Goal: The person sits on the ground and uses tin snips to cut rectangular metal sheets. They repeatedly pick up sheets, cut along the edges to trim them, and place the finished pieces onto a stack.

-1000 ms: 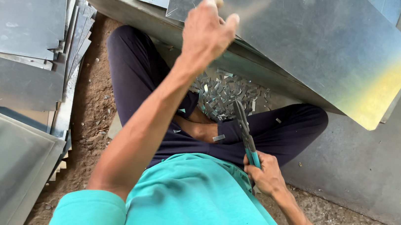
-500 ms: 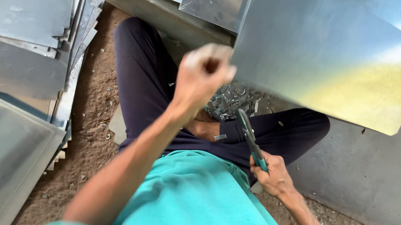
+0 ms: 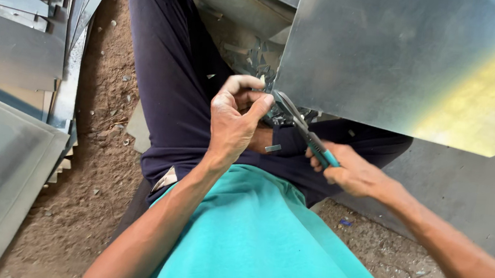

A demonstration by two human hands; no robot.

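1. Snips (image 3: 300, 129) with teal grips run on a slant, their long axis going from lower right to upper left; the blades point up and left toward the lower left corner of the metal sheet (image 3: 402, 63).
2. Where they sit: above the person's lap, between the two hands, over the dark trousers (image 3: 168, 75).
3. Right hand (image 3: 354, 173) is closed in a fist round the teal handles, fingers wrapped and pressed together.
4. Left hand (image 3: 234, 119) is curled, fingertips bent inward and pinching at the sheet's lower left corner, just beside the blade tips; exactly what lies between the fingers cannot be told.
5. Whether the blades are parted or closed cannot be told, as the left hand partly hides them.
6. Sheet is broad and shiny, with a rounded lower right corner and a yellow glare.
7. Stacked metal sheets (image 3: 12, 41) lie at the left on the dirt floor (image 3: 98, 160); small metal offcuts (image 3: 249, 59) lie beyond the knees.
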